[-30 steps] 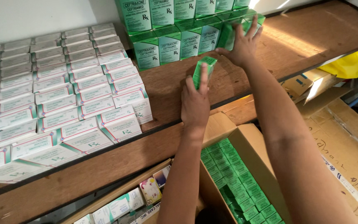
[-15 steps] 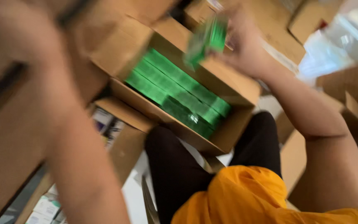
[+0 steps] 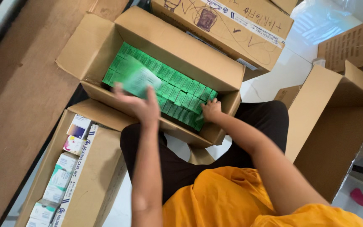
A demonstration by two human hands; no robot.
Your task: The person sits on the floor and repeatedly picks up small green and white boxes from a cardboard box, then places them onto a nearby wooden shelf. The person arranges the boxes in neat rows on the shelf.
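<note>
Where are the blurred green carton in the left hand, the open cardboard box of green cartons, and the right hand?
blurred green carton point(image 3: 137, 80), head view, its face.
open cardboard box point(image 3: 177, 46), head view, inner wall.
right hand point(image 3: 211, 110), head view, its back.

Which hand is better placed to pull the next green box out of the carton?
Probably the right hand: it is empty and its fingers already rest on the packed green boxes at the near corner of the carton. The left hand is busy holding a green box above the rows.
</note>
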